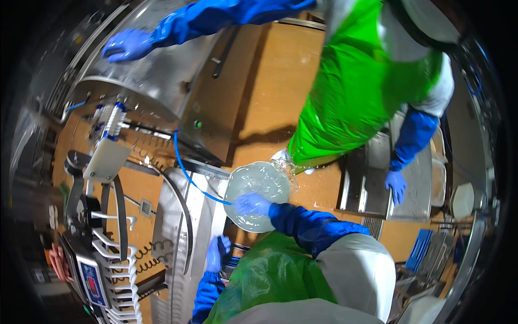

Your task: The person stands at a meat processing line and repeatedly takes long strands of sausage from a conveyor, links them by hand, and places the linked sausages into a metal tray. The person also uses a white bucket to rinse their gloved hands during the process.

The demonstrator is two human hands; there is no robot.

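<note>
My right hand [252, 204], in a blue glove, reaches over a round pale tub [235, 218] of water. Its fingers are closed at the end of a thin blue hose [190, 175], which curves in from the upper left. The water [261, 181] is rippled, and some splashes over the tub's far right rim. My left hand [217, 254], also gloved in blue, is beside the steel machine edge to the left of my green apron. Its fingers look apart, with nothing seen in them.
Across from me stands a co-worker in a green apron [345, 102], one gloved hand [128, 45] on a large steel drum [162, 65], the other [396, 186] by a steel counter [413, 189]. White hooks [121, 275] and a control display [90, 282] are at left.
</note>
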